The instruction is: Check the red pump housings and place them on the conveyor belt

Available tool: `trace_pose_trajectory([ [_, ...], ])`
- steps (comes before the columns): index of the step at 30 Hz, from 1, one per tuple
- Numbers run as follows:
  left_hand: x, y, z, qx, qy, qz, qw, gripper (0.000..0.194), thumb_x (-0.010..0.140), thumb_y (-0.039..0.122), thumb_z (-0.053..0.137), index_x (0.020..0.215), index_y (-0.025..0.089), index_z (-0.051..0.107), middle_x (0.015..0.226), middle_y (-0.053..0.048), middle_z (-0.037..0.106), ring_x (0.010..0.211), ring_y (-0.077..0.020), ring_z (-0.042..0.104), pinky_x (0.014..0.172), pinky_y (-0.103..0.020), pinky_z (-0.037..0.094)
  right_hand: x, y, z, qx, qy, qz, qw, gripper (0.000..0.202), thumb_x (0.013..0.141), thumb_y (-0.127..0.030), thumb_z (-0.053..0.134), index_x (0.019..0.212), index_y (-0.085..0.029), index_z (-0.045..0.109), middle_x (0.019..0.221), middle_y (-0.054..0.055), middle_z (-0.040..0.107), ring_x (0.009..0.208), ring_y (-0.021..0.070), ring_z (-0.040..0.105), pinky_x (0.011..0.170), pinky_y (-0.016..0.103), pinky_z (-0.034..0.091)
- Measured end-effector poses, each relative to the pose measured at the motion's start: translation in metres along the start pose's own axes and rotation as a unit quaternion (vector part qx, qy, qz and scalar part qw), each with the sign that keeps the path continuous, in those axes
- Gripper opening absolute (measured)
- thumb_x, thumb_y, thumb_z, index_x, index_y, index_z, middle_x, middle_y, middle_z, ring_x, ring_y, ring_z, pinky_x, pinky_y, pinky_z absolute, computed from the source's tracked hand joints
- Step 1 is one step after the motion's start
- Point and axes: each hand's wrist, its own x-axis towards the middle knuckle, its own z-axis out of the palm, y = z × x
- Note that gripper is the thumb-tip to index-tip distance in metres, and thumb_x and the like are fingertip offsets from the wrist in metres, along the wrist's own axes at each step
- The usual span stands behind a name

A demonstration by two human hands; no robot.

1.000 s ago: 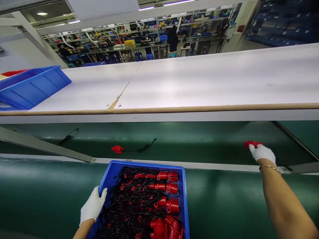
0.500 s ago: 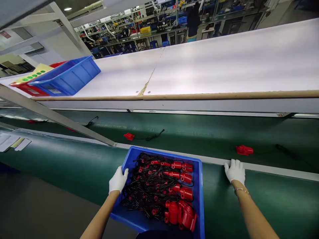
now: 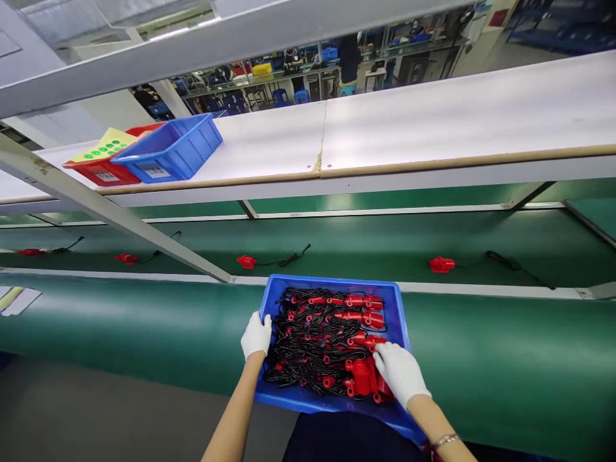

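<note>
A blue plastic bin (image 3: pixel 403 314) is in front of my body at the green work surface's edge. Inside lie rows of red pump-like units (image 3: pixel 360 376) with bundled black cords (image 3: pixel 308 350). My left hand (image 3: pixel 256 336), in a white glove, is closed on the bin's left rim. Over the bin's right side is my right hand (image 3: pixel 399 371), also gloved, its fingers curled onto a red unit near the front right corner. The hand partly hides that unit.
Behind a pale rail, single red units (image 3: pixel 441 264) with cords lie spaced along a green conveyor belt (image 3: pixel 366 247). A white shelf (image 3: pixel 433 122) runs above it, holding a blue bin (image 3: pixel 173 151) and a red bin (image 3: pixel 103 172). A slanted post (image 3: pixel 120 215) stands left.
My right hand has left the rail and come left into the bin, onto the red units. My left hand stays on the rim. The camera view has shifted.
</note>
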Motion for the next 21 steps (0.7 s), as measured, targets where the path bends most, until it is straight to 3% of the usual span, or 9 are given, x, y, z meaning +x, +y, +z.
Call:
trace_pose_trajectory([
  [2, 0.0, -0.002, 0.0, -0.022, -0.003, 0.002, 1.0, 0.039, 0.096, 0.049, 0.035, 0.117, 0.023, 0.055, 0.114, -0.013, 0.068, 0.1, -0.031, 0.067, 0.083, -0.042, 0.049, -0.003, -0.018, 0.019, -0.025, -0.047, 0.018, 0.998, 0.02, 0.091, -0.029, 0.059, 0.085, -0.013, 0.069, 0.09, 0.009, 0.069, 0.086, 0.0188, 0.065, 0.086, 0.036, 0.05],
  [5, 0.001, -0.004, -0.003, -0.065, -0.004, 0.005, 0.998, 0.038, 0.095, 0.047, 0.038, 0.118, 0.022, 0.056, 0.113, -0.014, 0.068, 0.102, -0.0335, 0.066, 0.087, -0.047, 0.048, -0.001, -0.025, 0.034, -0.041, -0.085, 0.041, 0.995, 0.021, 0.091, -0.033, 0.063, 0.088, -0.012, 0.065, 0.093, 0.005, 0.067, 0.086, 0.0148, 0.063, 0.084, 0.035, 0.052],
  [8, -0.005, -0.001, -0.007, -0.125, 0.01, 0.016, 0.992, 0.042, 0.094, 0.041, 0.04, 0.125, 0.016, 0.054, 0.124, -0.02, 0.062, 0.118, -0.0379, 0.058, 0.098, -0.055, 0.042, -0.003, -0.023, 0.031, -0.03, -0.078, 0.04, 0.996, 0.019, 0.094, -0.03, 0.058, 0.087, -0.013, 0.064, 0.092, 0.004, 0.066, 0.087, 0.0151, 0.063, 0.085, 0.035, 0.05],
  [12, -0.039, 0.015, -0.004, -0.238, 0.004, 0.082, 0.968, 0.054, 0.094, 0.036, 0.039, 0.141, 0.009, 0.039, 0.153, -0.022, 0.034, 0.146, -0.0327, 0.026, 0.119, -0.052, 0.018, -0.018, -0.025, 0.012, 0.017, -0.029, 0.018, 0.999, 0.026, 0.096, -0.027, 0.043, 0.08, -0.016, 0.061, 0.091, 0.009, 0.063, 0.091, 0.0199, 0.062, 0.087, 0.035, 0.046],
  [14, -0.066, 0.03, 0.006, -0.299, -0.059, 0.132, 0.943, 0.052, 0.094, 0.04, 0.041, 0.137, 0.012, 0.046, 0.15, -0.018, 0.04, 0.144, -0.0285, 0.03, 0.121, -0.046, 0.017, -0.025, -0.028, -0.001, 0.06, -0.012, 0.003, 0.998, 0.031, 0.098, -0.034, 0.037, 0.082, -0.018, 0.059, 0.091, 0.008, 0.062, 0.09, 0.0207, 0.061, 0.086, 0.035, 0.045],
  [17, -0.11, 0.06, 0.025, -0.376, -0.231, 0.202, 0.875, 0.051, 0.092, 0.055, 0.043, 0.116, 0.014, 0.064, 0.126, -0.016, 0.063, 0.121, -0.0267, 0.057, 0.111, -0.043, 0.038, -0.027, -0.035, -0.023, 0.15, -0.018, -0.032, 0.988, 0.038, 0.1, -0.044, 0.032, 0.085, -0.02, 0.057, 0.09, 0.006, 0.063, 0.085, 0.0182, 0.059, 0.082, 0.033, 0.047],
  [19, -0.134, 0.082, 0.034, -0.408, -0.342, 0.225, 0.817, 0.068, 0.093, 0.067, 0.03, 0.108, 0.012, 0.068, 0.107, -0.017, 0.071, 0.099, -0.026, 0.068, 0.094, -0.043, 0.052, -0.022, -0.042, -0.039, 0.213, -0.038, -0.069, 0.974, 0.042, 0.1, -0.048, 0.032, 0.083, -0.02, 0.058, 0.09, 0.004, 0.064, 0.083, 0.0164, 0.059, 0.081, 0.03, 0.048],
  [21, -0.15, 0.101, 0.036, -0.437, -0.446, 0.223, 0.749, 0.09, 0.09, 0.075, 0.009, 0.105, 0.009, 0.068, 0.092, -0.018, 0.072, 0.079, -0.0246, 0.071, 0.076, -0.04, 0.057, -0.015, -0.05, -0.054, 0.267, -0.058, -0.102, 0.957, 0.045, 0.099, -0.052, 0.034, 0.083, -0.019, 0.06, 0.09, 0.004, 0.065, 0.084, 0.0156, 0.06, 0.08, 0.027, 0.05],
])
